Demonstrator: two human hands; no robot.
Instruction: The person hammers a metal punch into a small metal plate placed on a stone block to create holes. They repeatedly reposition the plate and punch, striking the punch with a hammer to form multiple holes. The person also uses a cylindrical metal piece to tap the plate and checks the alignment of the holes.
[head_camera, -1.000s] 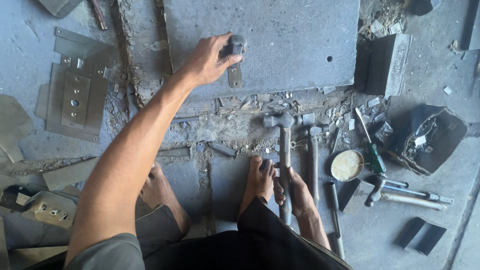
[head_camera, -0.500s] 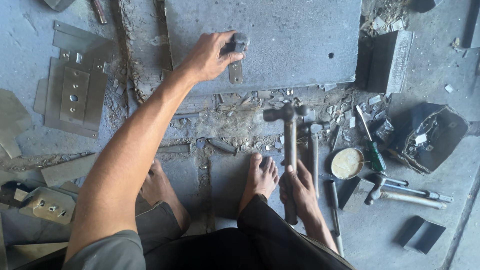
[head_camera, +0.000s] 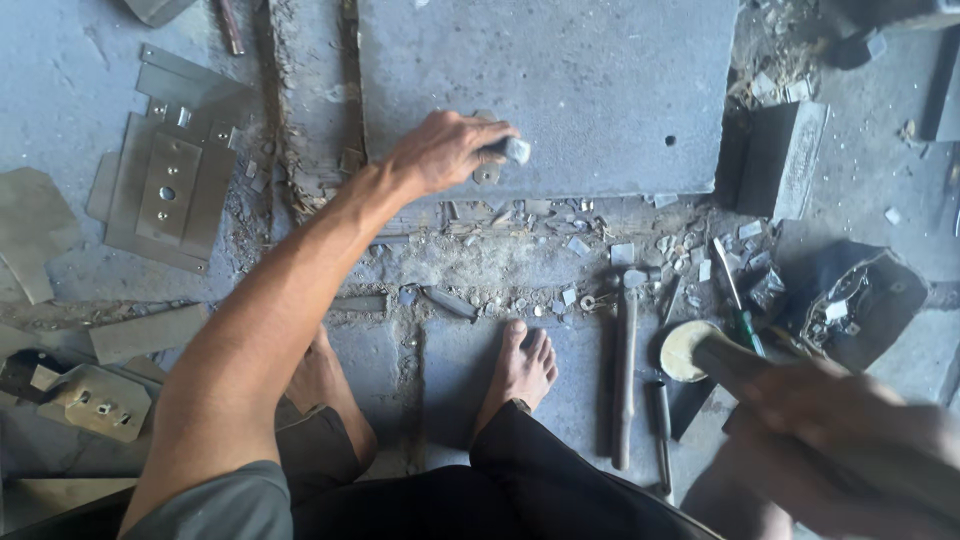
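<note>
One small metal piece (head_camera: 514, 150) pinched in left hand (head_camera: 445, 152) fingertips, on grey slab (head_camera: 600, 90)

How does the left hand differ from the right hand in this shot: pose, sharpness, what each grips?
The left hand is sharp, stretched forward onto the grey metal sheet, gripping a small metal piece; the right hand is blurred, close to the camera at lower right. The left hand's piece is short and stubby; the right hand grips a long handle, its end out of sight. Both are bare and closed on something.
</note>
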